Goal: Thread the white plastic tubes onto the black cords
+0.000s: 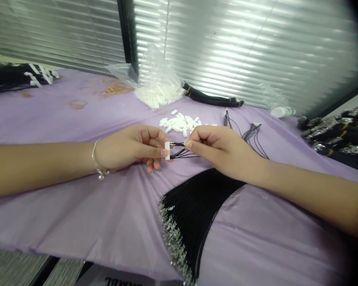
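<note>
My left hand (137,149) pinches a small white connector housing (167,151) between thumb and fingers. Several thin black wires (183,156) run out of its right side. Just to the right, my right hand (222,149) is closed, thumb against forefinger, on a black wire (176,143) that reaches toward the housing. Whether this wire's tip sits inside the housing I cannot tell. Below my hands a fanned bundle of black wires (197,206) with bare metal terminals (174,234) lies on the purple cloth. Behind them is a pile of loose white housings (180,123).
A clear plastic bag (158,85) of white housings stands at the back, beside tied black wire bundles (213,97). Wired housings (255,124) lie behind my right hand. More bundles (340,131) are stacked at right; finished-looking harnesses (20,75) lie far left. Blinds (226,43) border the table.
</note>
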